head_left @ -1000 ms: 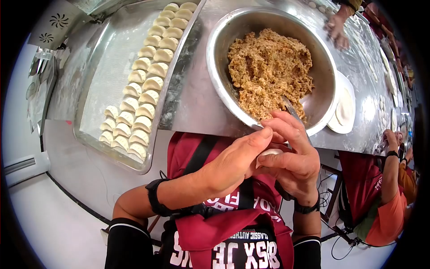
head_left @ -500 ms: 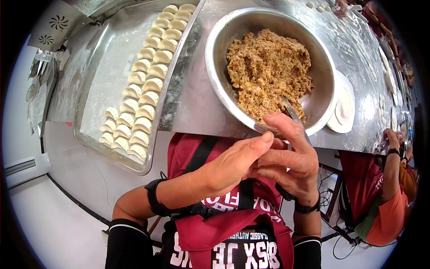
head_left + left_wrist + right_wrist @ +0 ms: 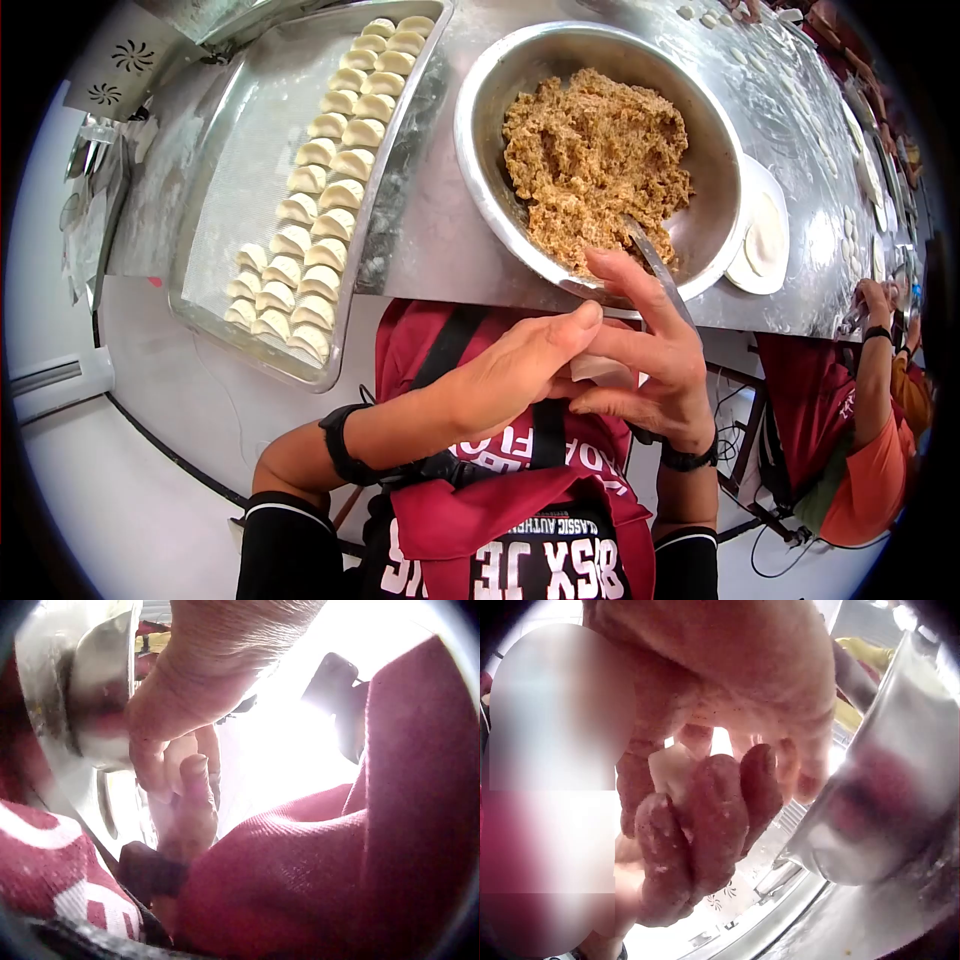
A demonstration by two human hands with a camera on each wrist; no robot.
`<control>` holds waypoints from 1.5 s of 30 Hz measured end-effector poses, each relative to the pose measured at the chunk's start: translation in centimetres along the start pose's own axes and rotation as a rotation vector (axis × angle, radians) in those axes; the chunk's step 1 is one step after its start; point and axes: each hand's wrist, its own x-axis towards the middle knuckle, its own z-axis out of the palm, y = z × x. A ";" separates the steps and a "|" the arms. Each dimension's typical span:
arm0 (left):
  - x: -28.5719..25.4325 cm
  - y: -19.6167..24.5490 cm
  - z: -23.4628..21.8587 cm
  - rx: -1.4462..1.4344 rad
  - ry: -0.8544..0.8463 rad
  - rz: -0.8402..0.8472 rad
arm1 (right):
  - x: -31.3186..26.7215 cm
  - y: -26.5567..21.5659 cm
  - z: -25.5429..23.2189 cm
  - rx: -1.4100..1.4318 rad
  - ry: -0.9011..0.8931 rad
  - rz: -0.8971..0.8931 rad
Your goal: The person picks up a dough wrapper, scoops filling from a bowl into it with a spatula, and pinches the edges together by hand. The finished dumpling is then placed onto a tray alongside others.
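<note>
In front of the chest, a pale, partly folded dumpling (image 3: 603, 372) lies between the two hands. The left hand (image 3: 508, 378) comes in from the left and cups it, fingers curled beneath, thumb up; in the right wrist view its floury fingertips (image 3: 717, 825) bend round the dough (image 3: 669, 771). From the other side the right hand (image 3: 660, 362) pinches the dumpling, with its index finger raised toward the bowl. Much of the dumpling is hidden by fingers in the left wrist view, where a strip of dough (image 3: 178, 759) shows.
A steel bowl (image 3: 478, 165) of brown minced filling (image 3: 595, 150) stands at the table edge, a metal utensil (image 3: 655, 262) leaning in it. Right of it, wrappers (image 3: 767, 235) lie on a white plate (image 3: 752, 284). Left, a tray (image 3: 225, 180) carries rows of dumplings (image 3: 335, 222). Other people work at right.
The right hand's fingers shift over the dumpling, which was covered half a second ago and shows again. The left hand keeps nearly the same place. Another person's hand across the table has drawn back.
</note>
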 end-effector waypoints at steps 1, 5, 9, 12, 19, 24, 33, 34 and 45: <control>-0.1 -0.3 -0.3 0.068 0.012 0.013 | -0.1 0.0 0.0 0.011 0.014 -0.010; -0.6 -0.2 -0.2 0.070 0.051 0.070 | -1.0 0.9 0.0 0.034 0.106 -0.049; -0.5 -0.4 -0.5 -0.024 -0.009 0.083 | -1.4 1.3 0.9 -0.002 0.202 -0.155; -0.5 -0.3 0.0 -0.121 -0.036 0.139 | -1.0 0.9 1.7 0.005 0.259 -0.185; -0.7 0.3 0.1 -0.239 -0.016 0.149 | -0.1 0.4 2.4 0.018 0.329 -0.234; -0.9 0.1 0.2 -0.307 -0.055 0.185 | -0.1 0.6 2.4 -0.037 0.276 -0.261; -1.1 -1.2 -0.9 -0.475 -0.077 0.385 | 2.7 -0.4 3.5 -0.407 0.305 -0.448; -1.8 -0.9 -0.9 -0.480 0.002 0.328 | 2.7 -0.7 3.9 -0.376 0.297 -0.413; -17.8 8.5 -12.0 0.653 0.928 0.598 | 1.9 -0.9 4.8 -0.233 0.245 -0.355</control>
